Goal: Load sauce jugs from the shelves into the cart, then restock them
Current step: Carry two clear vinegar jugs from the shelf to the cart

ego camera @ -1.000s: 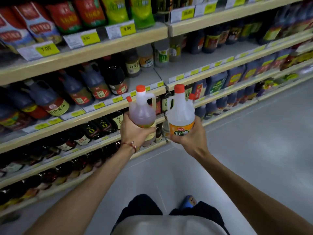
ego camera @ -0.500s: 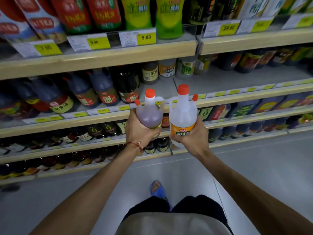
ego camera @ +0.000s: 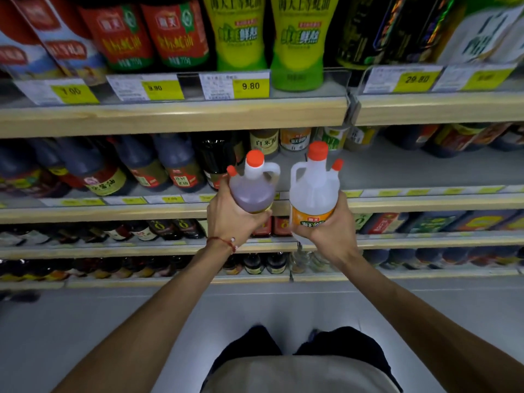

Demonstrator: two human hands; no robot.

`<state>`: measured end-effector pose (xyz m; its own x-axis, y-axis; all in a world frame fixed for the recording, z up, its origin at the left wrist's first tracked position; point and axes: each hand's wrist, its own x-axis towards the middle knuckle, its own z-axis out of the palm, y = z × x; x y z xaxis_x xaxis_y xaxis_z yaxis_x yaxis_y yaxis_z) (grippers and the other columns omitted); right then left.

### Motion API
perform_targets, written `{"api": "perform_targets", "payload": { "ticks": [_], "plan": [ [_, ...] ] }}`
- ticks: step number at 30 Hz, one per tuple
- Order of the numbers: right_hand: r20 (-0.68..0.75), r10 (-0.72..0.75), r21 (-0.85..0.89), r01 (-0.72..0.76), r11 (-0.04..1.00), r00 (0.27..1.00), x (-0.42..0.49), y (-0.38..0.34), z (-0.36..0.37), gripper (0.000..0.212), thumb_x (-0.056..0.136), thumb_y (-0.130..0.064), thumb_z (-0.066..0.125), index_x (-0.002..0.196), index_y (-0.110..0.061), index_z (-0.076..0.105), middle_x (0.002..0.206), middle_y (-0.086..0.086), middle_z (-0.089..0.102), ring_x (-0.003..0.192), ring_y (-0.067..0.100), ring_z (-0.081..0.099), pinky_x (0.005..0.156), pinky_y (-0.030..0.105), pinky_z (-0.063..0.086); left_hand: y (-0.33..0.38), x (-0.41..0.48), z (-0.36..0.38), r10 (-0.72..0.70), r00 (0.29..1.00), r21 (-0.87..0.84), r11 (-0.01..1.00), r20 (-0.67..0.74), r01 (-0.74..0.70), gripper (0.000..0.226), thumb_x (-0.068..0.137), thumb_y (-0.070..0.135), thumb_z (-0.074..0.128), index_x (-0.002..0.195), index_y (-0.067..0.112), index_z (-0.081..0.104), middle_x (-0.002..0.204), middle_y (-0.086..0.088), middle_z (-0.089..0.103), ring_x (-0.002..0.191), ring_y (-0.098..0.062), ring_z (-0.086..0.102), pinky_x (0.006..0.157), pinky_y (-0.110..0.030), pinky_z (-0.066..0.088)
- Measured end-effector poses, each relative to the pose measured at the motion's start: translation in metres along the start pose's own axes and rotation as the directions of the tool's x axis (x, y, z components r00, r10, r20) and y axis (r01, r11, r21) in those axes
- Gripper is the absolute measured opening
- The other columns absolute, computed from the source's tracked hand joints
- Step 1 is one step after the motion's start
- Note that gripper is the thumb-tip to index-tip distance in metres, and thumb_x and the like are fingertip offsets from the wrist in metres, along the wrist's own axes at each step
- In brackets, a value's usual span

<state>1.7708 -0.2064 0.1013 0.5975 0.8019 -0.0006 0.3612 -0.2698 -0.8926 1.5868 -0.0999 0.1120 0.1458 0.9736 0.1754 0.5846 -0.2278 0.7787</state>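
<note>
Your left hand (ego camera: 235, 219), at the centre of the frame, is wrapped around the lower body of a translucent plastic jug of purplish-brown sauce with an orange cap (ego camera: 252, 188). The fingers curl under its base, and the jug stands above your knuckles, leaning slightly to the left. Just to its right, your right hand (ego camera: 331, 234) is clamped on a whitish plastic jug with an orange label and orange cap (ego camera: 313, 191). The thumb lies up its right side, the palm is beneath the label, and the jug is upright above your wrist. The two jugs are side by side with a narrow gap between them, their handles facing each other. Both are held in the air in front of the pale wooden edge of the second shelf (ego camera: 141, 212), their caps level with the bare grey stretch of shelf board right of centre. Dark soy-sauce jugs with red and yellow labels (ego camera: 175, 163) fill that shelf towards the left of the frame. A red string bracelet (ego camera: 222, 241) circles your left wrist. Above, across the upper middle, yellow price tags (ego camera: 249, 85) run below tall green squeeze bottles (ego camera: 296, 43).
</note>
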Motion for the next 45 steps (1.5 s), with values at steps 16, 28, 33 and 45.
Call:
{"api": "perform_targets", "payload": {
  "ticks": [16,28,33,45],
  "plan": [
    [-0.055,-0.243,0.070,0.247,0.967,0.968,0.048,0.027,0.003,0.109,0.048,-0.049,0.099,0.140,-0.028,0.044,0.129,-0.011,0.063,0.119,0.015,0.062,0.093,0.047,0.059,-0.003,0.055,0.060,0.199,0.947,-0.166,0.955,-0.252,-0.245,0.081,0.051,0.026,0.093,0.121,0.014,0.053,0.117,-0.004,0.055,0.103,-0.012,0.056,0.082,-0.018,0.047],
    [-0.046,-0.288,0.092,0.291,0.952,0.957,0.055,0.032,0.008,0.102,0.048,-0.045,0.099,0.133,-0.034,0.044,0.126,-0.015,0.061,0.118,0.013,0.061,0.095,0.044,0.058,-0.012,0.087,0.081,0.050,0.983,-0.208,0.974,-0.175,-0.086,0.090,0.051,0.035,0.095,0.128,0.018,0.052,0.117,0.004,0.065,0.100,-0.013,0.061,0.081,-0.021,0.048],
    [-0.021,-0.278,0.102,0.279,0.955,0.960,0.056,0.027,0.007,0.103,0.045,-0.051,0.097,0.132,-0.032,0.045,0.125,-0.013,0.061,0.117,0.014,0.061,0.093,0.044,0.059,-0.006,0.093,0.080,-0.029,0.993,-0.248,0.969,-0.115,-0.001,0.100,0.056,0.026,0.095,0.139,0.014,0.040,0.123,-0.003,0.064,0.104,-0.017,0.061,0.083,-0.021,0.046],
    [-0.010,-0.323,0.109,0.322,0.940,0.946,0.046,0.016,-0.001,0.103,0.049,-0.046,0.099,0.134,-0.028,0.045,0.124,-0.015,0.062,0.116,0.010,0.062,0.092,0.041,0.060,-0.005,0.050,0.074,0.005,0.980,-0.258,0.965,-0.200,-0.057,0.072,0.074,0.015,0.069,0.142,0.011,0.046,0.137,-0.005,0.053,0.125,-0.020,0.055,0.103,-0.038,0.050]
  ]
}}
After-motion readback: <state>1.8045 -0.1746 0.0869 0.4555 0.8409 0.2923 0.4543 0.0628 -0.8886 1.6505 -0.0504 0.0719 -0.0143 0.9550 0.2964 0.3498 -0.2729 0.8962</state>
